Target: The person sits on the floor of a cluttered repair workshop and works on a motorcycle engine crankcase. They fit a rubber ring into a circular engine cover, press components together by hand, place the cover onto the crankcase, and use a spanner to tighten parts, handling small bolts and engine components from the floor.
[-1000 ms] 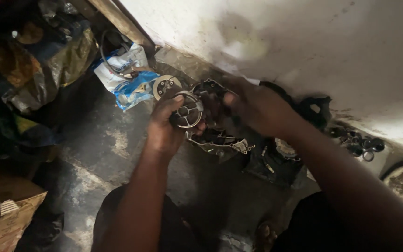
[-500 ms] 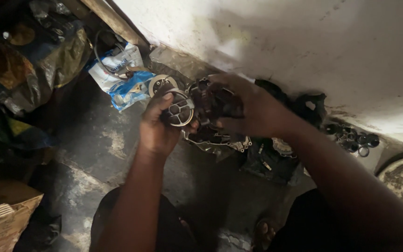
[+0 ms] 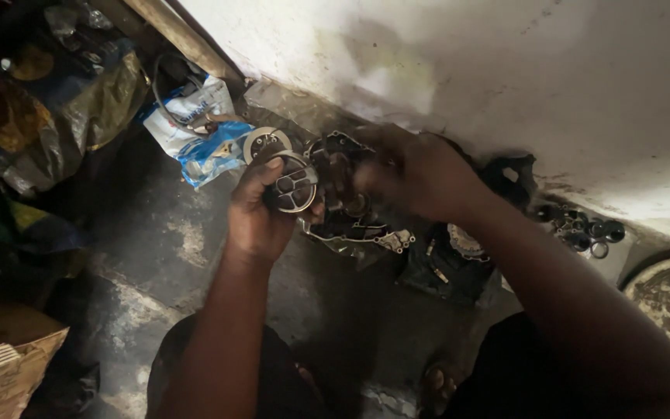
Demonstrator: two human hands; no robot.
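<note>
Dark metal engine part [image 3: 335, 174] sits mid-frame between your hands, its round pulley wheel [image 3: 295, 184] facing you; your left hand [image 3: 261, 213] has its grip closed around the wheel side, and your right hand [image 3: 420, 174] clasps the part from the right, fingers blurred. Below lie loose metal pieces [image 3: 366, 237] on the floor [image 3: 157, 233]; a blue and white bag [image 3: 199, 128] is upper left
</note>
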